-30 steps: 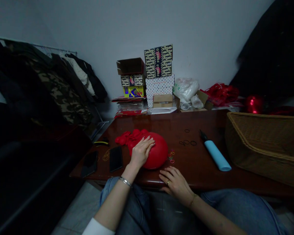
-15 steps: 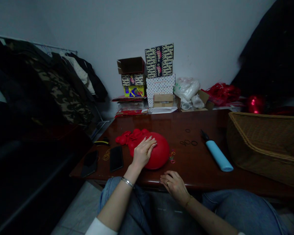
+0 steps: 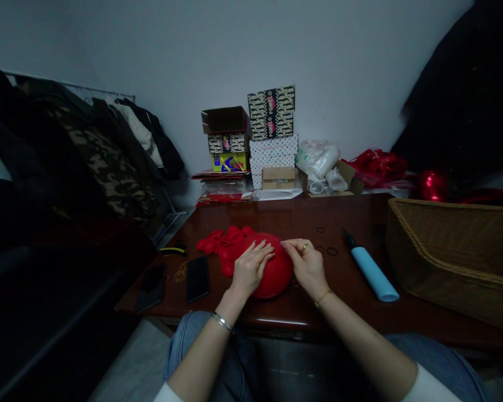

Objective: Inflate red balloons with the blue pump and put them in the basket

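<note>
L hand (image 3: 249, 268) flat, R hand (image 3: 307, 266) curled

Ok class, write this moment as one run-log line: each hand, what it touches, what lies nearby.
left hand: flat on red balloon | right hand: fingertips on balloon's right side | nearby: blue hand pump, wicker basket

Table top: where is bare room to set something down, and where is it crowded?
Bare: table strip between red balloon and stacked boxes. Crowded: around left hand, right hand and phones; narrow gap between blue pump and wicker basket.
</note>
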### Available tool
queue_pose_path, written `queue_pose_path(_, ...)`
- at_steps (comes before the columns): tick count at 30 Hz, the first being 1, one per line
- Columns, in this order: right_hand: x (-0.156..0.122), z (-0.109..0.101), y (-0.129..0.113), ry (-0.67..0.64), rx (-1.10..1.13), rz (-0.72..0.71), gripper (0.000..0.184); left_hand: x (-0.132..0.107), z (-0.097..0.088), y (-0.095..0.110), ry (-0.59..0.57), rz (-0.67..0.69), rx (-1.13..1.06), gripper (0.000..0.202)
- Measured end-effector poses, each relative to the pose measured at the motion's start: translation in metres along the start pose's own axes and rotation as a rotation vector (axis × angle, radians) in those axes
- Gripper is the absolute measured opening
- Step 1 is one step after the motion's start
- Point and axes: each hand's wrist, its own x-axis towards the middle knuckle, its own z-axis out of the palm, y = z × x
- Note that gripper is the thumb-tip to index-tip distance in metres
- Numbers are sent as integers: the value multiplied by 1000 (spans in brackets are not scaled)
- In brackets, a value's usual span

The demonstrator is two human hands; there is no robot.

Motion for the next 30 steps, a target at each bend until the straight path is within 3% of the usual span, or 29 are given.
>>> queue_pose_path(5,0,14,-2,-30,5,-2,29,-1,-1,1,26,-5,22,25)
queue_pose_path(20,-9,12,-2,-125,10,-14,25,-5,2,5,47,17,114,26)
queue_pose_path(25,-3,0,-3,-326,62,-42,25,-3,1,6,69,14,143,28)
queue_pose_path(30,3,-19,-12,-613,-81,-89,31,-3,3,4,56,10,130,28)
